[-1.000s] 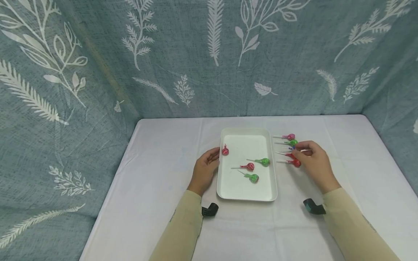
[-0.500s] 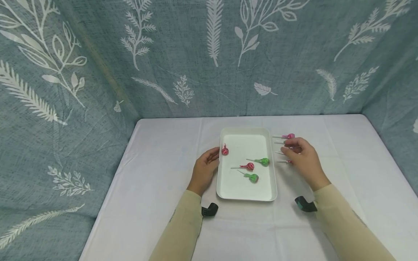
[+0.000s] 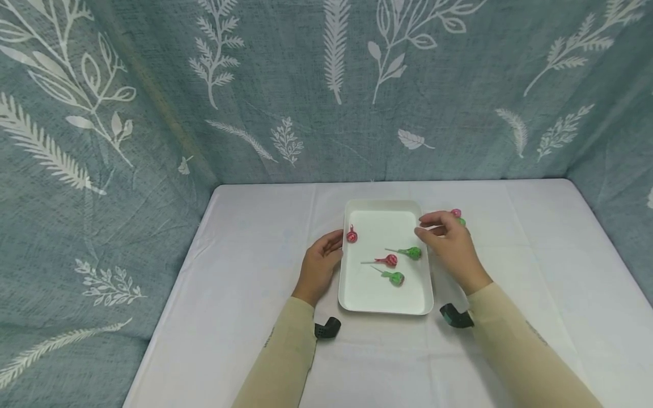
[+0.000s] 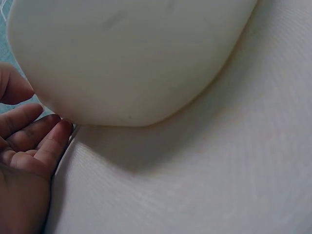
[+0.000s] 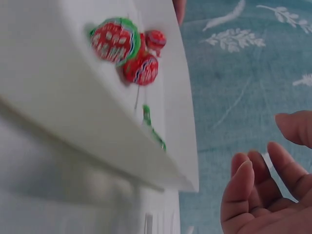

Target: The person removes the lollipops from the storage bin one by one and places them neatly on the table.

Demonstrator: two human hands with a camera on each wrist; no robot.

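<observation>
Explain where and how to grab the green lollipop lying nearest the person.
I'd probably pinch the green lollipop by its round head, from above: that's its thickest part and nothing covers it, while the tray's raised walls may hinder a sideways approach. Its stick is thin.

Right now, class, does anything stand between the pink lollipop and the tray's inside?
Yes. In the head view, the right hand covers the gap between pink lollipop and tray; the tray's raised right wall stands there too.
</observation>
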